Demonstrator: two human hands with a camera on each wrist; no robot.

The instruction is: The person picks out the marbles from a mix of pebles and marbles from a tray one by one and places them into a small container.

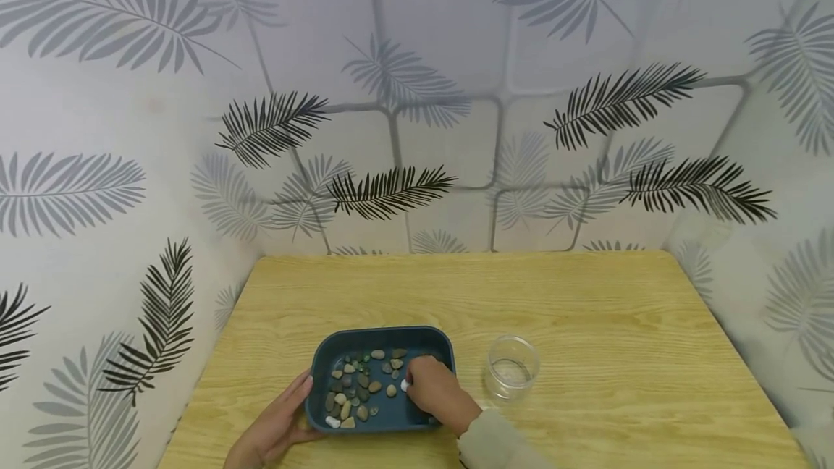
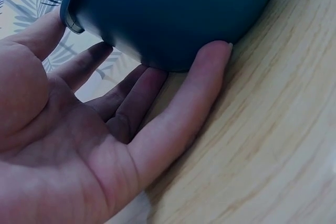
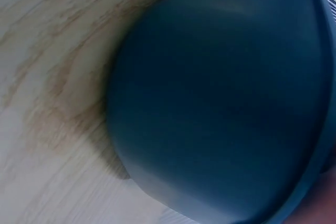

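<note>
A dark blue rectangular basin [image 1: 379, 429] sits near the front of the table, with many pebbles spread over its left and middle floor. My left hand [image 1: 276, 422] steadies its left end from outside. In the left wrist view, the extended fingers [image 2: 184, 98] touch the basin's outer wall [image 2: 157, 19]. My right hand [image 1: 433, 386] reaches down into the basin's right part, fingers curled, with a white pebble [image 1: 405, 386] pinched at the fingertips. In the right wrist view the basin's outer wall [image 3: 210, 93] fills most of the picture and hides the fingers.
A clear round cup [image 1: 511, 368] stands on the table just right of the basin. Another white pebble [image 1: 333, 422] lies in the basin's front left corner. The wood-grain table [image 1: 521, 288] meets a leaf-patterned wall covering [image 1: 449, 143] at the back and sides.
</note>
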